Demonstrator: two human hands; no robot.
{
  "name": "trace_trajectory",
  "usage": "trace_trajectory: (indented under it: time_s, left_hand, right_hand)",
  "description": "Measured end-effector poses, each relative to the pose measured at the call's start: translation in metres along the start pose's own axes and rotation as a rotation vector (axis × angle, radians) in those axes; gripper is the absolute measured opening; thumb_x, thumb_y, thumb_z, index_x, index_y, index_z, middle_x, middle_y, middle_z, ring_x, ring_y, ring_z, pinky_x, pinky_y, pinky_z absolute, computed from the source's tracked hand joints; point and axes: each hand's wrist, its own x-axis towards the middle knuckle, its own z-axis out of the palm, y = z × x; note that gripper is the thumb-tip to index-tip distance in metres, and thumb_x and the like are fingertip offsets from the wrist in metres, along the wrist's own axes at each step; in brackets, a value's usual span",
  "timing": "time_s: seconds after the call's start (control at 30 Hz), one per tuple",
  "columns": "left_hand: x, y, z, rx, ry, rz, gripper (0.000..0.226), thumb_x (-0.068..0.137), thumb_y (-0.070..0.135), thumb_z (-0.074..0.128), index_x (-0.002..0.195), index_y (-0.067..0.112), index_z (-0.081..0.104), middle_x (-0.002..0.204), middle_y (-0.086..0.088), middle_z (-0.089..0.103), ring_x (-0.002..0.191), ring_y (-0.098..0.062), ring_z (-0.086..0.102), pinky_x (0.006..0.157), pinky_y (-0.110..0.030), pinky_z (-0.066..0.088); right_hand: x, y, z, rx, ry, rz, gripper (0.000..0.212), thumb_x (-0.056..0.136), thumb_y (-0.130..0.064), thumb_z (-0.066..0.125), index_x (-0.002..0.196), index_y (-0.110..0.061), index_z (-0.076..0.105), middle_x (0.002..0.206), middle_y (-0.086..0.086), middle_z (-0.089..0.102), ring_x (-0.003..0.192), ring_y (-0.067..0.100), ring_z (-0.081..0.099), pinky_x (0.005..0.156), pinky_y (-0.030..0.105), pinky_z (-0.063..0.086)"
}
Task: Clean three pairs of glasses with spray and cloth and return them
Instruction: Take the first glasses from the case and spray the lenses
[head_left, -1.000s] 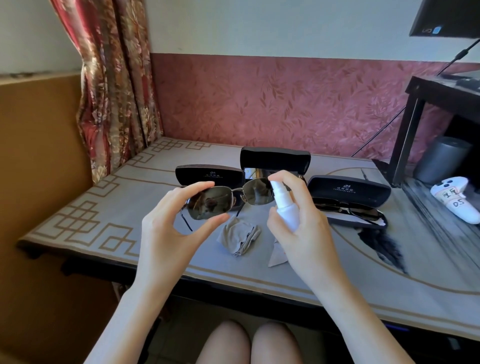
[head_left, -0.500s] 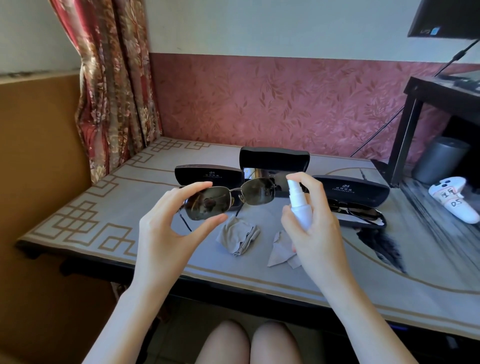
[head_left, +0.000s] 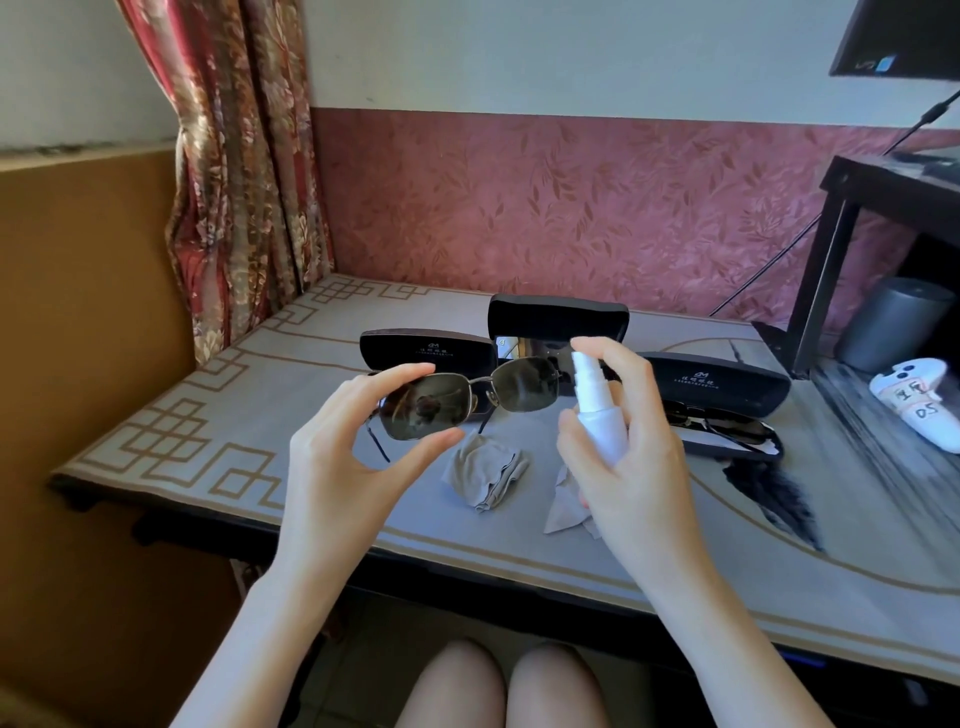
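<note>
- My right hand (head_left: 644, 467) has drawn the spray bottle (head_left: 597, 415) rightward, off the lens. Fingers wrap it, forefinger curled over the nozzle.
- My left hand (head_left: 332, 478) pinches the sunglasses (head_left: 426, 405) above the table (head_left: 675, 545), forefinger over one lens, thumb under.
- Thin metal frame, dark squarish lenses, smooth white plastic bottle.
- A crumpled grey cloth (head_left: 488, 475) lies just below.

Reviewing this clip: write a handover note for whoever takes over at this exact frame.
Left hand pinches the dark-lensed, metal-framed sunglasses by one lens rim, raised above the grey patterned table.
Right hand grips the small white spray bottle, forefinger on its top, beside the other lens.
Crumpled grey cloth lies on the table beneath; a second dark pair lies in the open right-hand black case.
Done: no pair visibly cleaned. Left: spray, wipe, return all three.
</note>
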Motion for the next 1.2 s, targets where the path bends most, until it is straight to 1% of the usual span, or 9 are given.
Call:
trace_trajectory:
  time_s: [0.07,0.17,0.37,0.5,0.6,0.73,0.9,1.1,1.2]
  left_hand:
    - [0.0,0.001,0.001,0.004,0.002,0.005,0.047,0.074,0.034,0.076,0.118,0.021,0.064,0.107,0.014,0.066,0.104,-0.001,0.06,0.093,-0.012,0.042]
    - [0.001,0.001,0.002,0.043,-0.001,0.021,0.048,0.075,0.033,0.076,0.12,0.02,0.064,0.107,0.014,0.066,0.103,-0.001,0.06,0.091,-0.013,0.043]
    - [0.0,0.002,0.003,0.081,0.012,0.07,0.045,0.079,0.035,0.072,0.118,0.016,0.064,0.102,0.012,0.064,0.1,0.003,0.058,0.089,-0.008,0.041]
    - [0.001,0.0,0.002,0.086,0.021,0.058,0.047,0.076,0.029,0.078,0.119,0.017,0.064,0.106,0.009,0.066,0.103,-0.002,0.06,0.091,-0.011,0.043]
    - [0.001,0.0,0.001,0.078,0.034,0.044,0.047,0.075,0.032,0.077,0.118,0.02,0.064,0.105,0.009,0.066,0.102,-0.001,0.06,0.09,-0.011,0.043]
    - [-0.001,0.0,0.003,0.08,0.03,0.054,0.047,0.075,0.031,0.077,0.118,0.02,0.063,0.105,0.011,0.066,0.102,0.002,0.059,0.09,-0.009,0.041]
    - [-0.001,0.001,0.004,0.078,0.02,0.06,0.047,0.075,0.03,0.077,0.119,0.021,0.062,0.104,0.01,0.066,0.101,-0.001,0.06,0.089,-0.01,0.042]
    - [-0.001,0.0,0.002,0.064,0.029,0.045,0.046,0.075,0.03,0.077,0.118,0.017,0.065,0.104,0.008,0.067,0.101,-0.002,0.061,0.09,-0.01,0.042]
    - [-0.001,-0.002,0.001,0.041,0.04,0.023,0.047,0.075,0.031,0.077,0.118,0.017,0.065,0.105,0.009,0.067,0.102,-0.005,0.062,0.091,-0.014,0.045]
  right_hand:
    - [-0.002,-0.013,0.007,-0.022,-0.059,-0.07,0.053,0.091,-0.005,0.057,0.122,-0.046,0.044,0.101,-0.031,0.055,0.078,-0.006,0.055,0.069,0.005,0.038]
    - [-0.004,-0.03,0.023,-0.061,-0.121,-0.154,0.052,0.087,-0.012,0.053,0.124,-0.047,0.041,0.119,-0.033,0.049,0.097,-0.008,0.054,0.079,0.003,0.038]
    - [-0.007,-0.031,0.038,-0.144,-0.177,-0.152,0.05,0.087,-0.017,0.049,0.123,-0.049,0.036,0.085,-0.034,0.048,0.07,0.0,0.05,0.064,0.015,0.042]
    - [-0.005,-0.019,0.03,-0.148,-0.098,-0.092,0.055,0.089,-0.014,0.054,0.123,-0.053,0.036,0.104,-0.031,0.054,0.083,-0.001,0.052,0.073,0.007,0.04]
    - [-0.005,-0.013,0.021,-0.145,-0.082,-0.062,0.059,0.088,-0.007,0.057,0.122,-0.053,0.039,0.09,-0.016,0.058,0.069,-0.003,0.051,0.062,0.007,0.038]
    - [-0.005,-0.014,0.021,-0.143,-0.106,-0.086,0.058,0.088,-0.009,0.056,0.121,-0.054,0.038,0.107,-0.025,0.056,0.079,-0.006,0.052,0.07,0.005,0.04]
    - [-0.005,-0.015,0.027,-0.153,-0.165,-0.078,0.056,0.088,-0.008,0.054,0.119,-0.052,0.038,0.083,-0.036,0.052,0.073,-0.004,0.05,0.066,0.008,0.039]
    - [-0.001,-0.001,0.016,-0.077,-0.043,-0.123,0.053,0.094,-0.014,0.057,0.13,-0.047,0.038,0.127,-0.033,0.048,0.1,-0.013,0.052,0.085,0.007,0.04]
    - [0.002,0.024,-0.006,-0.073,-0.046,-0.022,0.056,0.094,-0.029,0.048,0.134,-0.058,0.021,0.105,-0.024,0.053,0.085,0.004,0.059,0.081,0.021,0.044]
